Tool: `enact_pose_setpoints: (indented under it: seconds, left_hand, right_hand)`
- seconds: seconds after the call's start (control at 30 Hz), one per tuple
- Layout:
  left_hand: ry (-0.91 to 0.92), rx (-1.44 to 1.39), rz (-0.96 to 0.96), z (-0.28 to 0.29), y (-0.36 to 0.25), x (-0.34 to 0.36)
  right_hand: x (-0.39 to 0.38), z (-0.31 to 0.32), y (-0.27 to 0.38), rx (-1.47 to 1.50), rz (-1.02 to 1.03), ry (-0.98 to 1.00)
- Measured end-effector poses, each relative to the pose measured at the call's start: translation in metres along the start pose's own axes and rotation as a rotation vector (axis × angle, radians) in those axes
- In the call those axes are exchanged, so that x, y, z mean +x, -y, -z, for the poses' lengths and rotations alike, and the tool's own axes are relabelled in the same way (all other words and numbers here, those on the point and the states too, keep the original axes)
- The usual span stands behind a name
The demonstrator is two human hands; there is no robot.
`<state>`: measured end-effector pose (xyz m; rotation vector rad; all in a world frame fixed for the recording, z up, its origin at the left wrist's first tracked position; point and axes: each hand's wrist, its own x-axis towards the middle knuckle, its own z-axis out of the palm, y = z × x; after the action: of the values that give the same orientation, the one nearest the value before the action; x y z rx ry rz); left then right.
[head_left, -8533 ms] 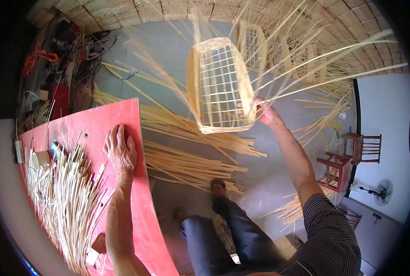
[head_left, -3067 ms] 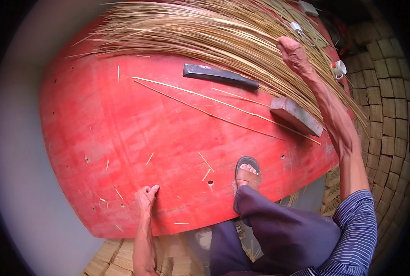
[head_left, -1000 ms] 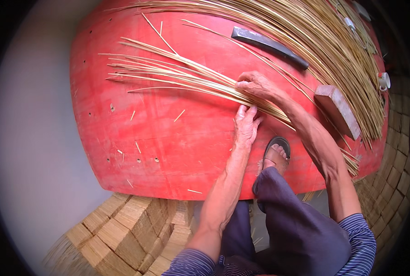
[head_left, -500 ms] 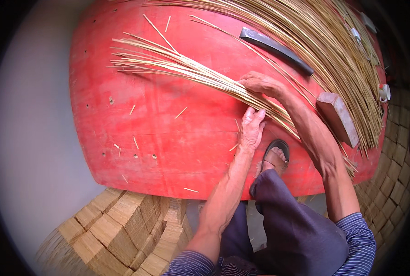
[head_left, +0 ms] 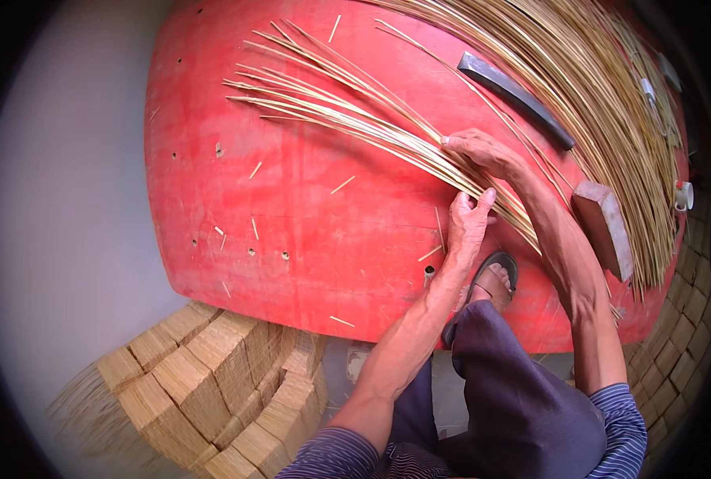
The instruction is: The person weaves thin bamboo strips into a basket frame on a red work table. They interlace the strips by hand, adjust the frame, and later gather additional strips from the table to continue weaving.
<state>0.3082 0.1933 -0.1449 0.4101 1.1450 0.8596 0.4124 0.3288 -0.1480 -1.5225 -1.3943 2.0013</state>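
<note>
Head view, nearest first: what do your two hands have?

Your left hand (head_left: 469, 221) grasps the bundle of thin strips (head_left: 407, 145) from its lower edge, thumb uppermost; your right hand (head_left: 483, 150) pinches some strips along the upper edge. The bundle slants across the upper middle of the frame, tips fanned toward the upper left, the other ends running behind your right forearm (head_left: 567, 251).

How do you handle it well?

You seem to be separating strips within the bundle. Let your left thumb bear steadily while your right fingertips work lightly, a few strips at a time; a hard squeeze could crack one or drag its neighbours across. Mind your sandalled foot (head_left: 495, 285), close below.

And the surface?

You work on a scuffed red board (head_left: 331, 275), dotted with short offcuts (head_left: 343, 184). Right of your hands lie a long dark tool (head_left: 515, 100) and a brick (head_left: 603, 227), then a big heap of strips (head_left: 611, 120) filling the upper right. A white mug (head_left: 683, 195) sits near the right edge.

And the room?

Tan stacked blocks (head_left: 204, 375) fill the lower left of the frame; a pale surface (head_left: 68, 199) curves along the left, and you cannot tell whether it is wall or floor.
</note>
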Motion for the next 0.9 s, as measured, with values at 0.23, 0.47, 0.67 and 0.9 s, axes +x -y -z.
enact_pose_setpoints:
  seconds: [0.23, 0.47, 0.67, 0.9]
  left_hand:
    - [-0.01, -0.046, 0.03, 0.003, 0.007, 0.008]
    - [-0.042, -0.036, 0.0, 0.003, 0.0, 0.011]
    - [-0.027, -0.092, 0.03, 0.017, 0.01, 0.021]
    - [0.25, -0.355, 0.22, 0.045, 0.001, 0.047]
  right_hand:
    - [-0.001, 0.0, 0.005, 0.14, -0.099, -0.019]
    - [-0.017, 0.014, 0.004, 0.104, -0.087, -0.059]
    - [-0.016, 0.022, 0.02, -0.141, 0.043, -0.058]
    - [0.018, -0.017, -0.034, -0.298, 0.389, -0.359]
